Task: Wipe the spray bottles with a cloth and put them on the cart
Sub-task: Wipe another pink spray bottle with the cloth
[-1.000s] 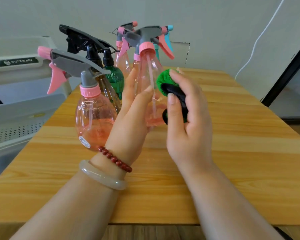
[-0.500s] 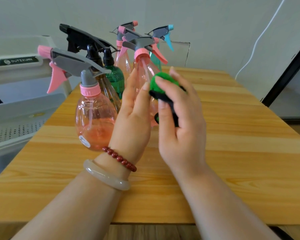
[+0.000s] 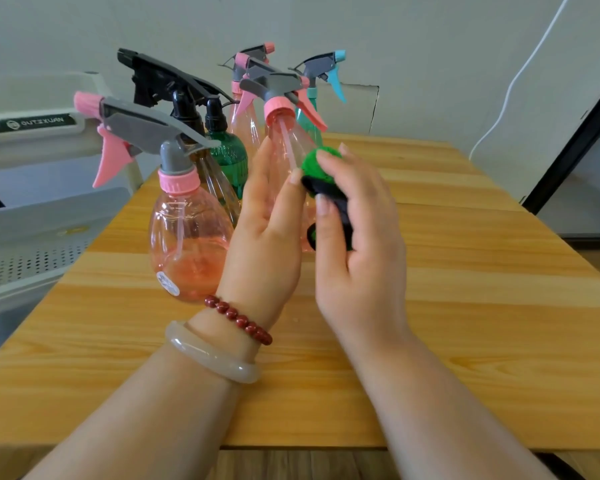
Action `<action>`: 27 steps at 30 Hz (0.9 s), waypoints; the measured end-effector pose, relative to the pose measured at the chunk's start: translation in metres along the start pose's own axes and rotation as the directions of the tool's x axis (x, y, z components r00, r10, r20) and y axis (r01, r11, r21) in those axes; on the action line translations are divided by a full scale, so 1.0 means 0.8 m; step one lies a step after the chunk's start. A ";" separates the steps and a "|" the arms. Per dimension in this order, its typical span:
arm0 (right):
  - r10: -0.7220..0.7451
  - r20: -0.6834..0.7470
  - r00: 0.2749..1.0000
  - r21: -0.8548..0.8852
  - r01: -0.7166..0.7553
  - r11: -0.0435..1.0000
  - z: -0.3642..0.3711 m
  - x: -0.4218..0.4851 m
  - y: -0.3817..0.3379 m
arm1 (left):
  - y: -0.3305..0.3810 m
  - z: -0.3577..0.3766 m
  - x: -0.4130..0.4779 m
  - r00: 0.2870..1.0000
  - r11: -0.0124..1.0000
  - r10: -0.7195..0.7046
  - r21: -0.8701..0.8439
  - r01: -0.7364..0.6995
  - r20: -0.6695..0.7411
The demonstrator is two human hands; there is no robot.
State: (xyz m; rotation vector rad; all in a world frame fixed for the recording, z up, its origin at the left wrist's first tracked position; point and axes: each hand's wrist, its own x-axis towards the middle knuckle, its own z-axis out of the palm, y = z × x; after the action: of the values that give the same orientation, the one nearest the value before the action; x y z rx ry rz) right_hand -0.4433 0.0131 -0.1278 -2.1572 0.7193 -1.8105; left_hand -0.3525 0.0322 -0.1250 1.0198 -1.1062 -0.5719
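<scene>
My left hand (image 3: 264,233) grips a clear pink spray bottle (image 3: 284,140) with a grey and pink trigger head, tilted left above the wooden table (image 3: 465,271). My right hand (image 3: 357,237) holds a green and black cloth (image 3: 321,181) pressed against that bottle's right side. Another pink bottle (image 3: 187,244) stands at the left, close to my left wrist. Behind it stand a brown bottle with a black head (image 3: 184,109), a green bottle (image 3: 227,150), a pink one (image 3: 245,116) and a teal one (image 3: 317,98).
A white cart (image 3: 32,216) with a perforated shelf stands left of the table. A white cable (image 3: 513,81) runs down the wall at the right, next to a dark door frame (image 3: 575,143).
The held bottle has tilted to the left and its head has swung. My right hand has slid the cloth left and slightly down along the bottle's side.
</scene>
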 end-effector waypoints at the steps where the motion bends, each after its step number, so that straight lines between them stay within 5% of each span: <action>1: 0.054 -0.025 0.998 -0.002 -0.055 0.999 -0.002 0.003 -0.001 | 0.004 0.000 0.000 1.000 0.999 -0.015 -0.031 0.015 0.004; 3: 0.295 -0.075 0.953 0.072 -0.289 0.954 -0.004 0.008 0.006 | 0.008 -0.001 -0.001 0.999 0.996 -0.042 -0.080 0.043 0.016; 6: 0.608 0.014 0.794 0.319 -0.580 0.750 -0.003 0.012 0.026 | 0.009 -0.001 -0.002 0.998 0.995 -0.057 -0.083 0.060 0.036; 8: 0.516 -0.007 0.856 0.255 -0.498 0.829 -0.006 0.009 0.020 | 0.008 0.000 -0.002 0.997 0.994 -0.072 -0.084 0.075 0.036; 10: 0.274 -0.029 0.961 0.145 -0.268 0.953 -0.007 0.009 0.006 | 0.004 0.000 -0.001 0.996 0.995 -0.082 -0.052 0.084 0.036; 12: 0.044 0.003 0.999 0.058 -0.045 0.997 -0.008 0.005 0.001 | 0.004 -0.001 0.000 0.997 0.996 -0.073 -0.058 0.075 0.034; 13: 0.043 -0.009 0.999 0.052 -0.042 0.998 -0.008 0.005 0.001 | 0.004 -0.001 0.000 0.997 0.994 -0.071 -0.078 0.074 0.040; 16: 0.424 -0.091 0.901 0.232 -0.395 0.889 -0.008 0.015 0.002 | 0.005 -0.002 0.000 0.994 0.987 -0.099 -0.121 0.105 0.051; 18: 0.658 0.051 0.752 0.457 -0.603 0.654 -0.006 0.016 0.009 | 0.006 -0.002 0.000 0.991 0.986 -0.116 -0.113 0.123 0.067; 20: 0.724 0.118 0.680 0.523 -0.662 0.536 -0.005 0.015 0.013 | 0.005 -0.002 0.000 0.991 0.993 -0.106 -0.046 0.110 0.078; 24: 0.699 0.034 0.714 0.464 -0.631 0.622 -0.007 0.015 0.014 | 0.005 0.001 -0.004 0.992 0.986 -0.067 0.157 0.051 0.102; 27: 0.619 -0.020 0.785 0.305 -0.584 0.752 -0.014 0.017 0.015 | 0.001 0.002 -0.002 0.992 0.988 -0.062 0.149 0.045 0.114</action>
State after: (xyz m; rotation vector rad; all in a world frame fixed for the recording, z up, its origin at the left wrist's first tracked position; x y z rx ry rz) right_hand -0.4549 -0.0027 -0.1194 -1.4056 0.9758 -1.5672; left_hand -0.3547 0.0334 -0.1250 1.1576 -1.2425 -0.6073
